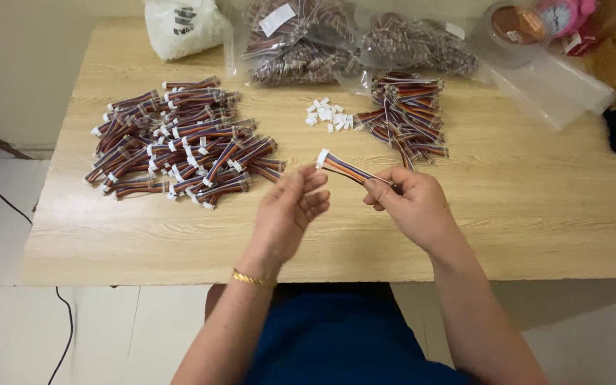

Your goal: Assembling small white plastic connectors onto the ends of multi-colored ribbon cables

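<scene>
Ribbon cable point(345, 168), pinched in the right hand point(411, 203), points its white connector point(322, 157) toward the loosely curled, empty left hand point(290, 210) above the bench point(536, 214).

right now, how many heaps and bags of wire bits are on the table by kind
Finished cable heaps: 1
Unfinished cable heaps: 1
White plug heaps: 1
Clear bags of cables: 2
White bags: 1
Total: 6
One more cable is off the table, held in the right hand, with the left hand at its plug end.
</scene>
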